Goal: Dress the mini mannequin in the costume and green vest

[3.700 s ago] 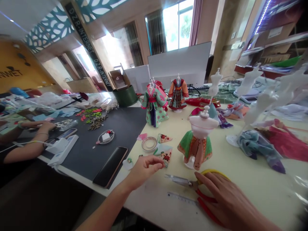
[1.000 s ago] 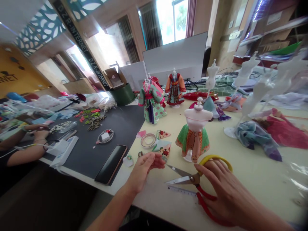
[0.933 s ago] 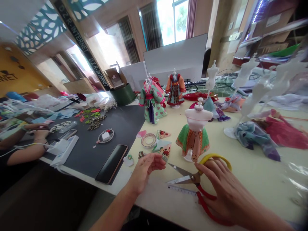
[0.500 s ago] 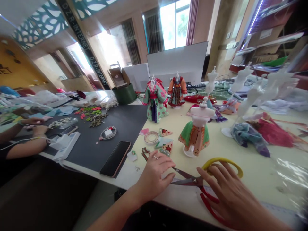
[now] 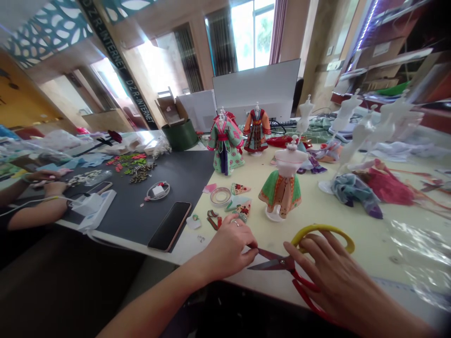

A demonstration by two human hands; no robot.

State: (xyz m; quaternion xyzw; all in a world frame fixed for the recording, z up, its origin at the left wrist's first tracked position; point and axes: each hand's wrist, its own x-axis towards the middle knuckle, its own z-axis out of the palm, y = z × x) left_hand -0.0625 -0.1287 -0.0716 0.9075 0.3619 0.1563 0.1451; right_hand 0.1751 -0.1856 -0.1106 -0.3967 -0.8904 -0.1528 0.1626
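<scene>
A pale table (image 5: 324, 206) filled most of the frame as I watched from afar through the head camera, with a dark mat (image 5: 130, 220) covering its left side. A white screen (image 5: 257, 87) stood at the upper centre, and a co-worker's arm (image 5: 38, 216) rested at the left edge. Three dress forms held the middle: a figure in a green floral robe (image 5: 225, 148), a figure in red and orange (image 5: 257, 129) just right of it and, nearer the camera, a form in a green and tan skirt (image 5: 280, 190). At lower right, my wearer's right hand (image 5: 329, 272) had its fingers wrapped through the yellow and red handles of a pair of scissors (image 5: 287, 264). The scissors lay at lower centre-right, blades parted and pointing left. The left hand (image 5: 232, 246) sat at lower centre, fingers curled, thumb near the forefinger, close to the blade tips; whether it pinched anything I could not tell. A black phone (image 5: 171, 226) lay left of that hand, partly on the mat. Above the hand, near the centre, were a roll of clear tape (image 5: 212, 197) and a floral cloth piece (image 5: 243, 209). Smallest was a ring (image 5: 235, 223) on a left-hand finger.
</scene>
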